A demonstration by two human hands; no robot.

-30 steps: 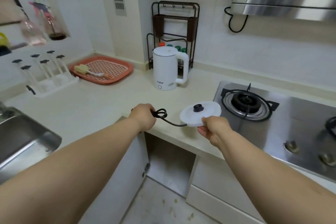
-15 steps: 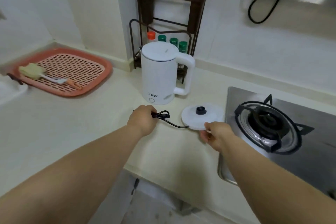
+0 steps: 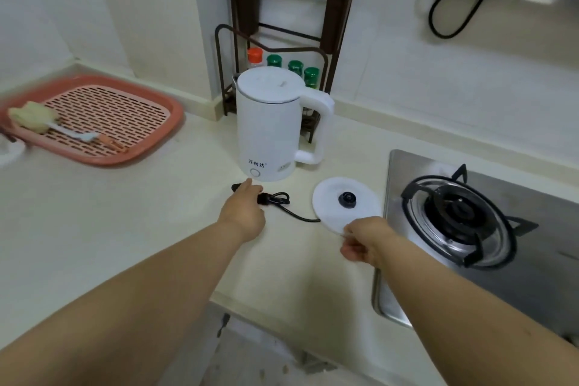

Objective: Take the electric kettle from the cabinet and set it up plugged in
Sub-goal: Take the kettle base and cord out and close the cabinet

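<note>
- On the cream countertop [image 3: 94, 229], far left, a salmon slotted plastic tray [image 3: 150, 147] holds a brush, as before.
- Left hand [image 3: 244, 213] grips the black cord's [image 3: 297, 215] bundled plug end, forefinger now extended.
- White smooth kettle [image 3: 266, 131] stands upright just behind, unmoved.
- Right hand [image 3: 363, 241] pinches the round white base [image 3: 347, 200], now lowered beside the steel stove [image 3: 470, 229].

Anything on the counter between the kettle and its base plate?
Nothing visible: bare counter separates the kettle from the base, whose near rim the right hand pinches. The bundled cord lies left, by the left hand.
</note>
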